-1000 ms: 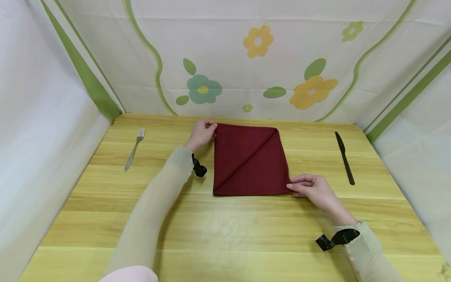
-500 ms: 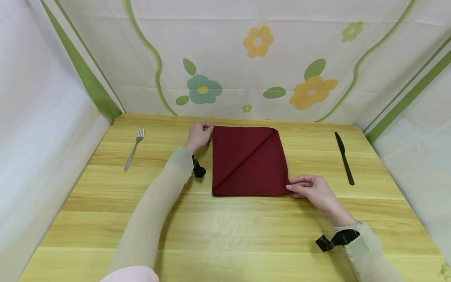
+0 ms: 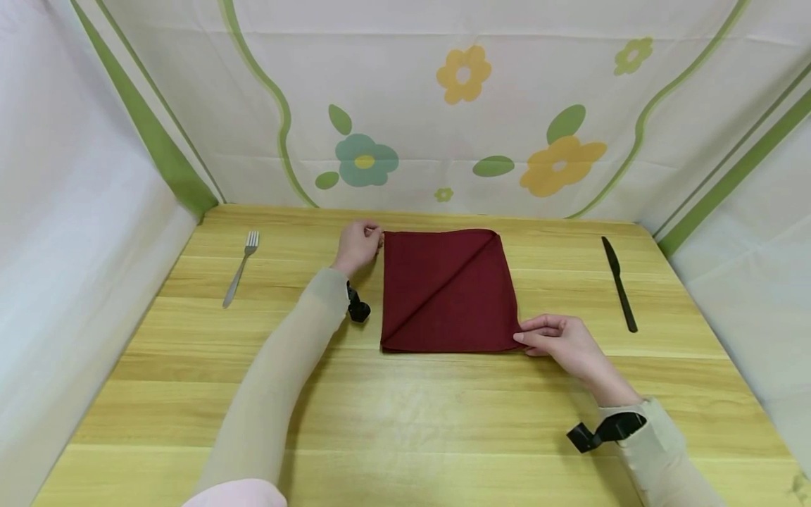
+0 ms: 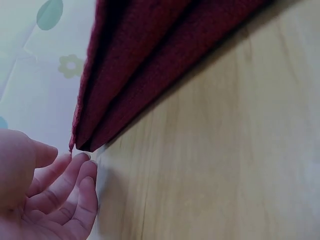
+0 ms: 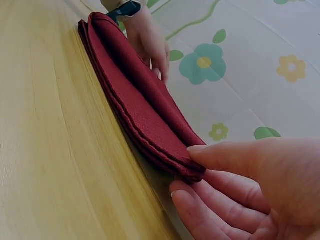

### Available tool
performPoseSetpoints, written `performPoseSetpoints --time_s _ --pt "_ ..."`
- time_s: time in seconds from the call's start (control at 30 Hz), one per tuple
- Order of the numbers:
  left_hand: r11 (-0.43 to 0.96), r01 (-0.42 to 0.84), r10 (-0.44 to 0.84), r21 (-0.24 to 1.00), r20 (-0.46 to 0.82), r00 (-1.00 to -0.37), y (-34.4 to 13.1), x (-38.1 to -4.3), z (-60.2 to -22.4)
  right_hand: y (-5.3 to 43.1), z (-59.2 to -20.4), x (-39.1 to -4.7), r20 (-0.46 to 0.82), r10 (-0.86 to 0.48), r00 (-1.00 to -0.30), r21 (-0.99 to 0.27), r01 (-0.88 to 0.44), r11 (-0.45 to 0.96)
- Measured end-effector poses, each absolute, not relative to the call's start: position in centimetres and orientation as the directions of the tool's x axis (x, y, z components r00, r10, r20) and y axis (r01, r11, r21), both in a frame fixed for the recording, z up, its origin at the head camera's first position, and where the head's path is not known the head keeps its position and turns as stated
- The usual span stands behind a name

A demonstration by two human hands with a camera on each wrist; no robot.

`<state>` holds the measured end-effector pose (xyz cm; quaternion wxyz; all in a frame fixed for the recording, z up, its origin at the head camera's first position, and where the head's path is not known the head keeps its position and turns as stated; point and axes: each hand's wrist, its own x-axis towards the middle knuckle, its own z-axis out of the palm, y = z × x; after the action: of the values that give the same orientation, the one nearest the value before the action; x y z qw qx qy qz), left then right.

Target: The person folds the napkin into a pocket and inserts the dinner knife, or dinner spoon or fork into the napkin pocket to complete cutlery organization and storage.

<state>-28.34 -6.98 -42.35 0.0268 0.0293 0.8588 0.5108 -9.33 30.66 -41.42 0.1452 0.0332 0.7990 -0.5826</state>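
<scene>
A dark red cloth napkin (image 3: 450, 289), folded into a square with a diagonal fold across its top, lies on the wooden table. At its far left corner is my left hand (image 3: 359, 246). In the left wrist view the thumb stands apart from the loosely bent fingers (image 4: 60, 192), and the napkin's corner (image 4: 85, 135) is right at the fingertips, not pinched. My right hand (image 3: 564, 345) pinches the near right corner. The right wrist view shows the thumb (image 5: 225, 155) on top of the layered napkin edge (image 5: 150, 135) and fingers beneath.
A silver fork (image 3: 241, 269) lies on the left of the wooden table (image 3: 418, 429), and a black knife (image 3: 619, 284) on the right. Behind the table's far edge hangs a white flowered curtain (image 3: 412, 91); white cloth also lines both sides.
The napkin's far left corner has come down and slightly left, and my left thumb and fingers have let go of it. My right hand keeps its pinch, nearly still.
</scene>
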Motion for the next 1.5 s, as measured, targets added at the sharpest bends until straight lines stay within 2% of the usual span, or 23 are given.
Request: performPoseSetpoints --time_s 0.3,0.6,0.97,1.5 --pt "0.481 0.046 0.079 0.875 0.009 -0.997 -7.7 -27.8 -41.5 30.9 -41.4 -9.3 -0.274 -0.104 -0.956 -0.903 0.219 0.369" --pt "0.425 0.149 0.19 0.893 0.073 -0.979 -9.1 -24.9 -40.3 32.3 -40.4 -10.2 -0.264 -0.036 -0.964 -0.852 0.216 0.476" --pt "0.442 0.164 0.248 0.882 0.056 -0.967 -10.8 -20.5 -40.1 33.5 -40.0 -14.1 -0.194 -0.006 -0.981 -0.794 0.154 0.588" --pt "0.419 0.156 0.345 0.895 0.002 -0.939 -10.5 -14.8 -41.5 32.4 -39.8 -20.6 -0.184 0.022 -0.983 -0.832 0.168 0.529"
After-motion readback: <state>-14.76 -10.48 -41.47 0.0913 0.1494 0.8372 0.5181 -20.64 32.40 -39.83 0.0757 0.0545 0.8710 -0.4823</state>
